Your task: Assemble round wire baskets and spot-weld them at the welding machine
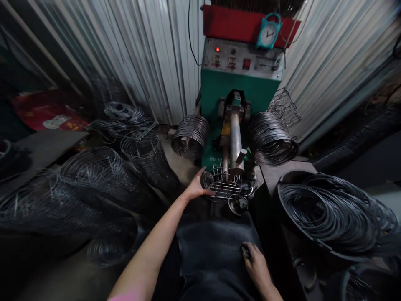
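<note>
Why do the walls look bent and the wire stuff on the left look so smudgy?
Head view: the wide lens bows the metal walls outward; the wire coils on the left are blurred and dim; the green machine is the best lit; the lower corners fall into dark shadow.

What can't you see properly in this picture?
- Right hand, head view: something small and dark sits at its fingers; too dark to tell what it is or whether it is gripped.
- Left hand: its fingertips are hidden behind the wire basket rim.
- Clock: the hands are too small to read.
- Machine panel: labels too small.
- Wire cages on the left: blurred.
- Tub of wire rings: cut off lower right.
</note>
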Available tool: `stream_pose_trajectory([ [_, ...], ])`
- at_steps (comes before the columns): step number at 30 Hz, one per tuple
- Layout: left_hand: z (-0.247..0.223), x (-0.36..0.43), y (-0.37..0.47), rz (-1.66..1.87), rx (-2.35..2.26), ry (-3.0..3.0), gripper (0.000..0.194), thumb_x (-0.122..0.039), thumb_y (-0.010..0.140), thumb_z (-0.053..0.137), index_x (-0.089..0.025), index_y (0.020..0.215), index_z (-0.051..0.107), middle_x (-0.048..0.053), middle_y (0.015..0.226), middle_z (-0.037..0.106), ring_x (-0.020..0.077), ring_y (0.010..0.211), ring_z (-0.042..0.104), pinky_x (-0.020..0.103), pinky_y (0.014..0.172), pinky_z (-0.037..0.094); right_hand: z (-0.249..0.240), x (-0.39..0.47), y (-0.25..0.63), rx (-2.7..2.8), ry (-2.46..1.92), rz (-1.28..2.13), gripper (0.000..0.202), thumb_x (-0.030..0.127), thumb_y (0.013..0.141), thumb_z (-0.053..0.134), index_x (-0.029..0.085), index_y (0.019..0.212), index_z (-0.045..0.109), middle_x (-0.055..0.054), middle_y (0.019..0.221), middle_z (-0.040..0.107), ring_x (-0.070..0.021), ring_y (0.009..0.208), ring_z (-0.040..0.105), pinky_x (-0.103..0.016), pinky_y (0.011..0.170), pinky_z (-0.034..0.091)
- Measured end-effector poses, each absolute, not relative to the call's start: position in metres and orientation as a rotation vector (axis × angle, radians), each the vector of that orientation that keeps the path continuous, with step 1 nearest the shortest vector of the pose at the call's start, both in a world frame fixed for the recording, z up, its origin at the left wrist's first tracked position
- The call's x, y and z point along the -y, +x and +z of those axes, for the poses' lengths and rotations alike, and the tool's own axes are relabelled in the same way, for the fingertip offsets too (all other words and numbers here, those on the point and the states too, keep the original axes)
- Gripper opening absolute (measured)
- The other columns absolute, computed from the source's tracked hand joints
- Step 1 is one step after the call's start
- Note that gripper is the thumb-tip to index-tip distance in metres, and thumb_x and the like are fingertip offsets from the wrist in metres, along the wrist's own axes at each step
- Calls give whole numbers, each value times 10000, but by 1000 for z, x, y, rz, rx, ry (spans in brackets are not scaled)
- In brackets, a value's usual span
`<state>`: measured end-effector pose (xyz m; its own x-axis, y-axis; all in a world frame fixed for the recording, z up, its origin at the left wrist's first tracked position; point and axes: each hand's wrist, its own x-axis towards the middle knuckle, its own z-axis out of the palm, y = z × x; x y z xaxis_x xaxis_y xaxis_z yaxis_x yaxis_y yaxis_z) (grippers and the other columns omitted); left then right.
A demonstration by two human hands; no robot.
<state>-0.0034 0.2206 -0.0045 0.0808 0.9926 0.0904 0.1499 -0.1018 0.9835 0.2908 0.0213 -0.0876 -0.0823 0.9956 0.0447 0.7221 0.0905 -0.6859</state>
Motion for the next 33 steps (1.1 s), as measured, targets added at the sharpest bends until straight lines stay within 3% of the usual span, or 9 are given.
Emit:
stream_pose_trajectory([
  [4,-23,-211,0,1278,-1140,1246,1092,-362,425,856,-166,1340,294,134,1246,494,274,1140,502,426,989,388,-73,-36,285,1803,-1659,822,256,350,790,468,191,890,641,-102,850,675,-241,797,643,-342,718,508],
  [8,-13,-180,-4,1275,-1144,1435,1025,-372,443,846,-169,1310,338,121,1222,507,270,1133,505,429,998,382,-14,-52,270,1705,-1572,1064,258,395,743,527,180,849,622,-65,773,666,-210,733,623,-302,674,485],
  [10,-3,-158,-5,1211,-1230,1623,996,-375,443,843,-182,1295,366,119,1247,475,277,1146,486,433,1004,373,26,-61,259,1722,-1519,1095,246,363,705,577,183,872,598,-33,792,643,-184,744,594,-276,676,463],
  [12,11,-139,-1,1135,-1374,1807,974,-381,441,838,-197,1284,386,113,1256,454,285,1155,463,442,1000,366,59,-72,247,1771,-1515,1121,230,321,659,612,193,841,556,18,689,586,-150,649,541,-243,598,428],
  [15,33,-123,12,1016,-1549,2052,951,-373,434,827,-209,1268,402,99,1231,471,298,1150,442,451,993,343,84,-92,231,1817,-1521,1132,245,240,583,629,199,791,506,50,642,540,-132,619,497,-227,575,393],
  [19,56,-116,33,861,-1608,2223,889,-398,468,791,-230,1253,408,94,1207,496,298,1123,441,439,956,326,78,-110,216,1812,-1564,1007,229,202,554,606,203,737,469,46,645,537,-136,619,497,-230,573,384],
  [24,60,-113,48,732,-1607,2308,864,-350,494,764,-245,1264,387,97,1241,487,307,1149,406,449,958,273,57,-107,210,1730,-1558,690,108,196,622,504,208,729,501,33,618,536,-136,580,501,-224,544,380],
  [33,61,-125,56,619,-1576,2291,873,-332,484,753,-209,1270,393,117,1226,475,315,1138,405,442,957,287,42,-107,223,1801,-1355,772,224,171,694,476,193,808,668,-11,769,684,-169,732,628,-258,674,471],
])
